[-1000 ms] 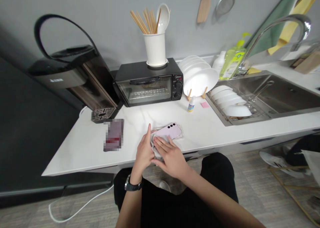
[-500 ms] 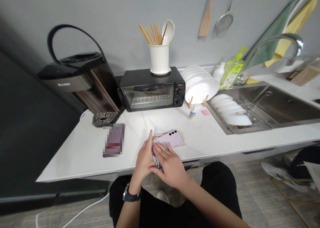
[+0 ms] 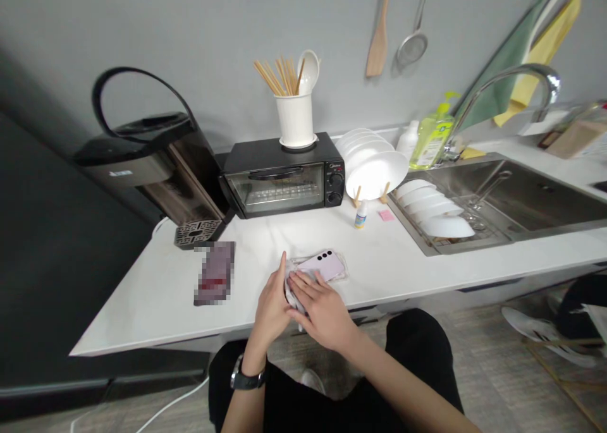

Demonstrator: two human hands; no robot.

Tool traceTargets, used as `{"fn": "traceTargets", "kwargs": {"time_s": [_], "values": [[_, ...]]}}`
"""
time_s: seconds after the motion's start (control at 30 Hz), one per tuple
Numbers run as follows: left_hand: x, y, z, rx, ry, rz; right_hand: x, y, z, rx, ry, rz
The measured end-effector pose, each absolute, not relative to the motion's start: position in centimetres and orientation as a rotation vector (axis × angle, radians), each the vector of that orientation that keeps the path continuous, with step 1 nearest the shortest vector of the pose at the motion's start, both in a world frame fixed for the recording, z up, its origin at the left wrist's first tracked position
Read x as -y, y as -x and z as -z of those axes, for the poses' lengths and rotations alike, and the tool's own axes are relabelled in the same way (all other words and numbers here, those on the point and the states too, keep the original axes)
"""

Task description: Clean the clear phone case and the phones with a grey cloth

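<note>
In front of the toaster oven [image 3: 279,189], near the bench [image 3: 389,265] edge closest to the body, a lilac smartphone [image 3: 329,267] lies camera side up, overlapping what looks like a clear case [image 3: 345,272]. Both hands meet at its near left end: the left hand [image 3: 271,308] braces that side, thumb raised, while the right hand [image 3: 323,308] lays its fingers flat on a pale cloth [image 3: 294,300] over the phone. How firmly either hand grips is hidden. A small white-capped bottle [image 3: 361,216] stands before the oven's right end. A hard push towards the body might slide the phone off the edge; the case, if loose beneath, could make it skid.
</note>
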State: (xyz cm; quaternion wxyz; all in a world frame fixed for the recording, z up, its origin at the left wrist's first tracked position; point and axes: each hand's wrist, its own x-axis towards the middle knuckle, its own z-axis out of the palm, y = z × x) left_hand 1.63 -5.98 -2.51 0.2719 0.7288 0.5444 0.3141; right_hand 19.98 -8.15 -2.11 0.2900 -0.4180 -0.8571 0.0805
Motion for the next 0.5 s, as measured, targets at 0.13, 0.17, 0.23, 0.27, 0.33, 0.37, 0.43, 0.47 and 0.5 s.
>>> {"fn": "traceTargets", "kwargs": {"time_s": [0.13,0.17,0.23,0.27,0.33,0.37,0.43,0.47,0.5], "values": [[6.1,-1.8,2.2,-1.467,-1.952,-0.852,9.0,-23.8,3.4,2.241,1.165,-0.15],[6.1,-1.9,2.1,-1.447,-1.959,-0.855,8.9,-24.9,3.8,2.212,1.213,-0.12],[6.1,-2.0,2.2,-1.43,-1.962,-0.885,8.5,-26.6,4.3,2.166,1.291,-0.084],[6.1,-2.1,2.3,-1.453,-1.962,-0.915,8.4,-27.0,4.4,2.153,1.315,-0.078],[6.0,-2.5,2.6,-1.57,-1.991,-0.977,8.0,-27.2,4.5,2.141,1.34,-0.072],[6.0,-2.7,2.7,-1.65,-2.018,-0.996,7.8,-27.0,4.5,2.132,1.356,-0.061],[6.0,-3.1,2.8,-1.781,-2.087,-0.998,7.4,-26.5,4.2,2.098,1.413,-0.023],[6.0,-3.3,2.8,-1.812,-2.116,-0.991,7.2,-26.2,4.0,2.075,1.447,0.0],[5.9,-3.4,2.8,-1.826,-2.134,-0.987,7.0,-25.8,3.8,2.058,1.472,0.024]]}}
